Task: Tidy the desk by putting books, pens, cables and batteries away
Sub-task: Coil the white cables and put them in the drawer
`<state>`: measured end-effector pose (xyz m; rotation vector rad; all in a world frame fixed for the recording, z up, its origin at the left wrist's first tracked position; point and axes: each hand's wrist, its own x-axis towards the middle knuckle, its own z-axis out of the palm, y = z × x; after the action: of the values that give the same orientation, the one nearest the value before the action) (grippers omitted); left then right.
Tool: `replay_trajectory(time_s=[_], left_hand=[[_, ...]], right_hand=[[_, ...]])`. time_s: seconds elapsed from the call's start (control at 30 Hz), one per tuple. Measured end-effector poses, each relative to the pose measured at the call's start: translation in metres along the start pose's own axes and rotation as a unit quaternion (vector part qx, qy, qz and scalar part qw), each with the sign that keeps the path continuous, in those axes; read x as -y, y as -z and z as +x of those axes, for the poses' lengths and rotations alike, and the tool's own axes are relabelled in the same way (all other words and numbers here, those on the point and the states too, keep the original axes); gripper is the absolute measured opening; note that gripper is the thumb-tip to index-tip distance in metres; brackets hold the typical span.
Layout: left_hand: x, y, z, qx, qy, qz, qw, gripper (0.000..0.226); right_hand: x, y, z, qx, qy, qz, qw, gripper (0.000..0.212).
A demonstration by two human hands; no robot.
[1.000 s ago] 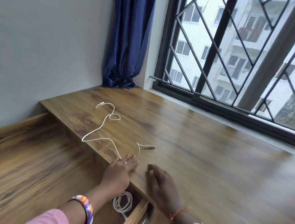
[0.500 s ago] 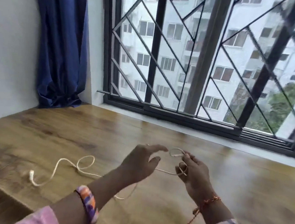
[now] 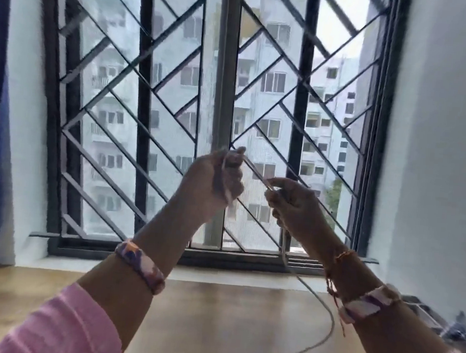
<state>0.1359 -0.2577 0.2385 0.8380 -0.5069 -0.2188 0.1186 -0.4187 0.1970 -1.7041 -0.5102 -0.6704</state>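
cable (image 3: 255, 170) taut between both hands (image 3: 256, 189)

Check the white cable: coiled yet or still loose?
Partly coiled: white cable wraps the left hand, passes the right hand, tail hanging loose.

Wooden desk (image 3: 214, 315), cable (image 3: 321, 341) trailing down

Below our fingers (image 3: 235, 182) we see a glossy wooden surface (image 3: 214, 315); the smooth white cable (image 3: 321, 341) looks plastic, beyond it a matt dark metal grille (image 3: 144, 112).
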Motion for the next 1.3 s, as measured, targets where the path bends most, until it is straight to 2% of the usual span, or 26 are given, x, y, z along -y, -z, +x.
replay_trajectory(time_s=[0.07,0.13,0.23,0.3,0.33,0.37,0.4,0.43,0.47,0.5,0.53,0.57,0.6,0.67,0.7,0.73,0.77,0.83,0.93,1.03,1.07,1.1,1.13,1.2,1.27,1.3], left_hand=[[-0.006,-0.010,0.016,-0.007,-0.037,-0.093,0.995,0.025],[-0.018,-0.018,0.027,-0.040,-0.092,-0.088,0.991,0.020],[-0.033,-0.016,0.046,-0.125,-0.203,0.065,0.969,0.019],[-0.040,-0.001,0.064,-0.170,-0.314,0.219,0.908,0.021],[-0.044,0.009,0.072,-0.183,-0.375,0.338,0.844,0.027],[-0.046,0.020,0.077,-0.179,-0.429,0.474,0.748,0.028],[-0.046,0.030,0.079,-0.154,-0.463,0.602,0.632,0.026],[-0.045,0.037,0.078,-0.113,-0.473,0.702,0.521,0.024],[-0.041,0.043,0.076,-0.065,-0.454,0.779,0.428,0.021],[-0.036,0.046,0.072,-0.014,-0.412,0.832,0.371,0.017],[-0.030,0.044,0.067,0.043,-0.344,0.864,0.366,0.013],[-0.025,0.042,0.063,0.111,-0.253,0.868,0.414,0.013],[-0.021,0.036,0.057,0.174,-0.151,0.827,0.512,0.018],[-0.020,0.018,0.045,0.244,0.009,0.618,0.747,0.020],[-0.021,0.009,0.038,0.256,0.046,0.492,0.831,0.020],[-0.023,0.001,0.035,0.258,0.058,0.381,0.886,0.023],[-0.024,-0.009,0.030,0.253,0.056,0.293,0.920,0.029],[-0.027,-0.026,0.029,0.223,0.002,0.180,0.958,0.033],[-0.034,-0.038,0.040,0.096,-0.093,0.033,0.990,0.021],[-0.059,-0.035,0.057,-0.049,-0.147,-0.144,0.977,0.019],[-0.068,-0.032,0.063,-0.097,-0.189,-0.139,0.967,0.018],[-0.076,-0.026,0.073,-0.155,-0.254,-0.084,0.951,0.019],[-0.081,-0.017,0.084,-0.221,-0.332,0.017,0.917,0.023],[-0.082,0.001,0.098,-0.309,-0.444,0.273,0.795,0.031],[-0.066,0.016,0.100,-0.261,-0.504,0.534,0.627,0.025],[-0.056,0.020,0.096,-0.201,-0.503,0.659,0.522,0.021]], right_hand=[[-0.011,0.007,0.003,0.043,-0.034,-0.033,0.998,0.016],[-0.025,0.014,0.002,0.102,-0.039,-0.090,0.990,0.013],[-0.039,0.018,0.005,0.124,0.001,-0.199,0.972,0.019],[-0.046,0.019,0.009,0.093,0.054,-0.283,0.953,0.020],[-0.049,0.019,0.011,0.073,0.079,-0.303,0.947,0.019],[-0.050,0.021,0.013,0.052,0.094,-0.303,0.947,0.018],[-0.051,0.023,0.014,0.026,0.104,-0.288,0.952,0.016],[-0.050,0.026,0.016,-0.007,0.113,-0.275,0.955,0.015],[-0.048,0.028,0.019,-0.047,0.124,-0.268,0.954,0.014],[-0.045,0.031,0.024,-0.089,0.137,-0.268,0.950,0.013],[-0.042,0.034,0.030,-0.128,0.150,-0.269,0.943,0.013],[-0.040,0.037,0.037,-0.161,0.159,-0.269,0.936,0.013],[-0.038,0.040,0.044,-0.189,0.164,-0.269,0.930,0.014],[-0.038,0.043,0.054,-0.215,0.168,-0.275,0.922,0.017],[-0.037,0.042,0.056,-0.215,0.167,-0.279,0.921,0.020],[-0.037,0.040,0.058,-0.209,0.164,-0.283,0.922,0.026],[-0.036,0.035,0.057,-0.198,0.160,-0.279,0.926,0.034],[-0.036,0.024,0.055,-0.171,0.151,-0.271,0.935,0.045],[-0.048,0.011,0.047,-0.090,0.137,-0.333,0.929,0.027],[-0.063,0.011,0.031,0.018,0.130,-0.356,0.925,0.019],[-0.066,0.012,0.025,0.042,0.131,-0.349,0.927,0.018],[-0.067,0.014,0.020,0.056,0.134,-0.335,0.931,0.016],[-0.067,0.016,0.016,0.058,0.136,-0.314,0.938,0.015],[-0.062,0.024,0.012,0.031,0.154,-0.258,0.953,0.016],[-0.052,0.035,0.016,-0.031,0.170,-0.228,0.958,0.022],[-0.049,0.043,0.020,-0.077,0.172,-0.228,0.955,0.021]])
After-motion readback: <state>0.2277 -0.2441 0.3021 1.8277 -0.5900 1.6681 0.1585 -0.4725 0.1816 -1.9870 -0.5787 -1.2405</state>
